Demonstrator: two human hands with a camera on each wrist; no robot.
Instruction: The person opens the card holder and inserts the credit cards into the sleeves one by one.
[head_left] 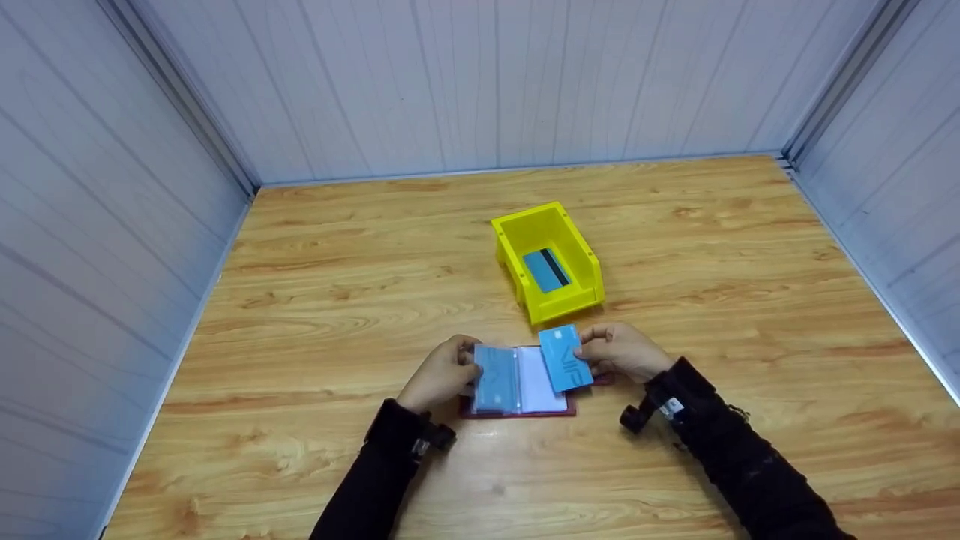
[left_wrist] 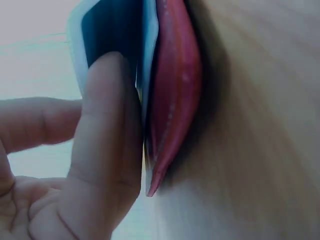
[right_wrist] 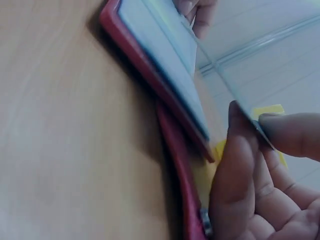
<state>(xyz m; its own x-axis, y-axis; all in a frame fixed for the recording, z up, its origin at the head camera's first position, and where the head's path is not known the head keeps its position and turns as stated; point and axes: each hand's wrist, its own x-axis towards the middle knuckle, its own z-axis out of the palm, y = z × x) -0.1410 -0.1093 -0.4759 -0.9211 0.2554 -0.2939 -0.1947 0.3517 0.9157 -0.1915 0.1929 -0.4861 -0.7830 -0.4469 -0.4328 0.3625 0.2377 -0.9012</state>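
Observation:
A red card holder (head_left: 519,415) lies spread on the wooden table, with clear sleeves inside and a white page (head_left: 538,390) on its right half. At its left, my left hand (head_left: 439,375) pinches the edge of a raised sleeve (head_left: 495,375) that has a blue card in it. My right hand (head_left: 626,352) grips a blue VIP card (head_left: 564,361) by its right edge, tilted above the right half of the holder. In the right wrist view, this card (right_wrist: 231,90) shows edge-on between thumb and fingers. The holder's red strap (right_wrist: 180,175) sticks out below the hand, with a metal snap.
Just beyond the holder stands a yellow bin (head_left: 564,309) with a low front. A blue card with a black stripe (head_left: 543,271) lies flat in it. White panel walls (head_left: 450,82) border the table at the back and both sides.

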